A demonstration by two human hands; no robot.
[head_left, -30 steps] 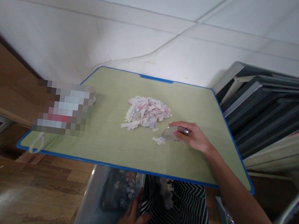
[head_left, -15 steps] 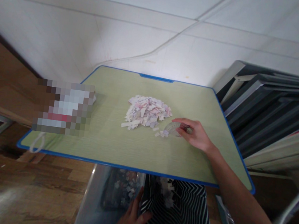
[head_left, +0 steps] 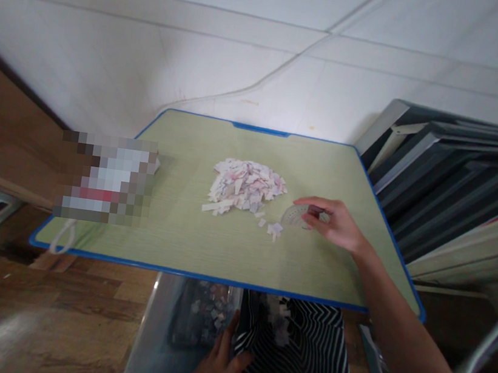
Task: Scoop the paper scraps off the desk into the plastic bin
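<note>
A clear half-round protractor point(head_left: 295, 214) is pinched between the thumb and fingers of my right hand point(head_left: 329, 220), upright with its curved side toward the paper. A few loose paper scraps point(head_left: 275, 230) lie just left of it. Farther left is a heap of small white and pinkish paper scraps point(head_left: 248, 183) on the pale green table point(head_left: 169, 237). Below the front edge, my left hand point(head_left: 221, 363) rests with fingers stretched and thumb apart, between a clear plastic bin point(head_left: 148, 344) and black-and-white striped cloth point(head_left: 309, 359).
Paper scraps also lie in a dark tray point(head_left: 180, 324) and on the striped cloth. A blurred-out object point(head_left: 111, 184) with a white loop sits on the table's left side. A cardboard box point(head_left: 12, 137) stands left; dark panels point(head_left: 460, 184) lean at the right, with the wall behind.
My right hand has moved slightly right with the protractor, away from the heap. The small group of loose scraps has shifted a little right and toward me. My left hand stays put.
</note>
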